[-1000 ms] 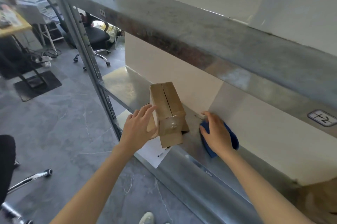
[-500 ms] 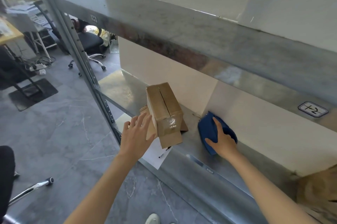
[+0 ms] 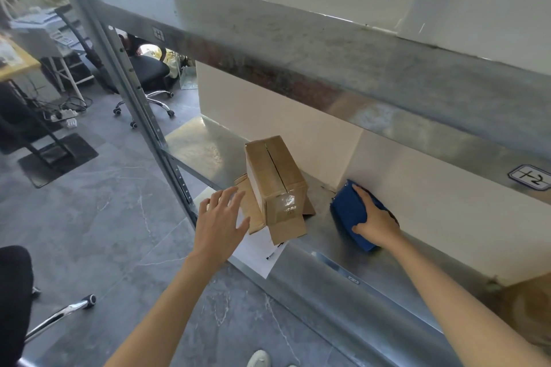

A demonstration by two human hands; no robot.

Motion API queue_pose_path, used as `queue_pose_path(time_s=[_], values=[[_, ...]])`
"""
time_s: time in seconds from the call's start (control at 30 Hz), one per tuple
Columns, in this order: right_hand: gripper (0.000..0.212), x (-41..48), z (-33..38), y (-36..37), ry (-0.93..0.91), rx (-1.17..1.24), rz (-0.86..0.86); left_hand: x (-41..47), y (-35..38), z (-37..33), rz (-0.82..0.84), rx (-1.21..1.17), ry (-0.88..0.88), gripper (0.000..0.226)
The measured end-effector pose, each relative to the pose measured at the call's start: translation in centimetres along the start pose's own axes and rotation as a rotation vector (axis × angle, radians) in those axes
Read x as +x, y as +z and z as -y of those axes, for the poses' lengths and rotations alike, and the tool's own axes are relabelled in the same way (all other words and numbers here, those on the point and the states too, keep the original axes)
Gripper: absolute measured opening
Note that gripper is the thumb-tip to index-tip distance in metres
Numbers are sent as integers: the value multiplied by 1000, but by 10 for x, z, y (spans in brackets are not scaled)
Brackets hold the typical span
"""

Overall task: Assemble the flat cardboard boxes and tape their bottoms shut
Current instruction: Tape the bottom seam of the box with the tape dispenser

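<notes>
Taping is the step in hand at the metal shelf (image 3: 202, 146). Your right hand (image 3: 374, 220) curls round the blue tape dispenser (image 3: 348, 211), near the upright cardboard box (image 3: 275, 187) at its 3 o'clock. Your left hand (image 3: 222, 223), fingers spread and empty, hovers just beside the box at 8 o'clock. The likely next move is to steady the box and bring tape to its seam.

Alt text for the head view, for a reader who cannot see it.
A person's right hand holds a blue object on a metal shelf, while the open left hand hovers near a cardboard box with clear tape on its end. The box rests on flat cardboard and a white sheet.
</notes>
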State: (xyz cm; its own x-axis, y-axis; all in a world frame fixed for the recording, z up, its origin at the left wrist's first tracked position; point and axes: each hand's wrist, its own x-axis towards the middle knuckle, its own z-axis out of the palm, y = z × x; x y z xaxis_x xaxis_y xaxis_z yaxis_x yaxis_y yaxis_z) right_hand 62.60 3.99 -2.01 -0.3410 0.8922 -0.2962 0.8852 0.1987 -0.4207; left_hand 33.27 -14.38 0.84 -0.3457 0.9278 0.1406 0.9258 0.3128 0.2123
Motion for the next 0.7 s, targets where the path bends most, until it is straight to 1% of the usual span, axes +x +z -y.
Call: queue_pose_path(time_s=[0.1, 0.13, 0.23, 0.3, 0.47, 0.53, 0.7], values=[[84, -14, 12, -6, -90, -31, -163, 6, -8, -4, -67, -71, 37, 49], [81, -18, 16, -11, -132, -36, -192, 9, -11, -7, -91, -101, 54, 48], [78, -30, 28, -26, -260, -94, -186, 18, -21, -20, -139, -177, 111, 41], [79, -39, 36, -38, -311, -128, -167, 25, -28, -30, -156, -235, 157, 38], [79, -60, 53, -59, -426, -235, -145, 42, -42, -54, -80, -406, 217, 39], [79, -65, 55, -64, -454, -283, -166, 49, -45, -61, -50, -434, 232, 39], [82, -76, 61, -72, -521, -285, -148, 56, -49, -68, 42, -472, 288, 48]])
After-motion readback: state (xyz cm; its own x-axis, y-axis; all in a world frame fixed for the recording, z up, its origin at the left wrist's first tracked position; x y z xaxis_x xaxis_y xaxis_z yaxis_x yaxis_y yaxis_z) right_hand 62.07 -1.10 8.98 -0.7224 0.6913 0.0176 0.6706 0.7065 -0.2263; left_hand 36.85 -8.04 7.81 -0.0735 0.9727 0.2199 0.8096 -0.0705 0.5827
